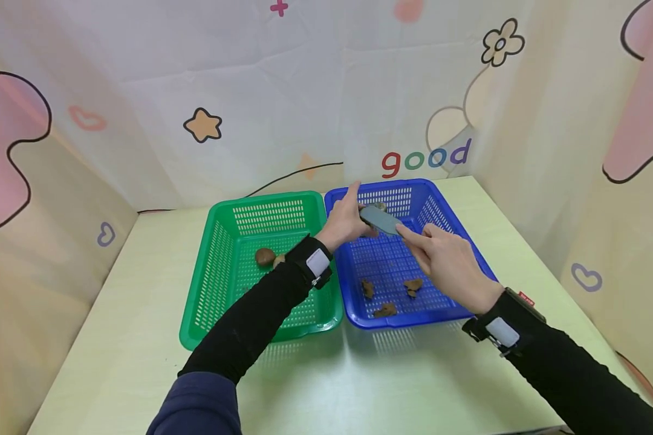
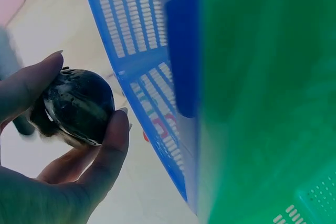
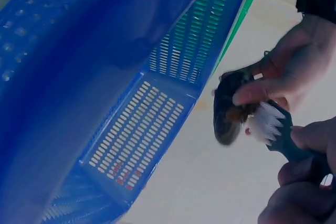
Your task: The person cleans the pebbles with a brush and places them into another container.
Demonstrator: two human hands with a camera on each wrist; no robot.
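Note:
My left hand pinches a dark, glossy, rounded object between thumb and fingers, above the blue basket. Brown matter clings to one side of it in the right wrist view; its exact kind is unclear. A small grey-blue brush is gripped in my right hand, the index finger stretched along its back. White bristles meet the brown side of the dark object. Several brown crumbly clumps lie on the blue basket's floor.
To the left, a green basket stands against the blue one. It holds a brown rounded object and a paler one, partly hidden by my left arm. Both baskets sit on a pale table. A printed curtain hangs behind.

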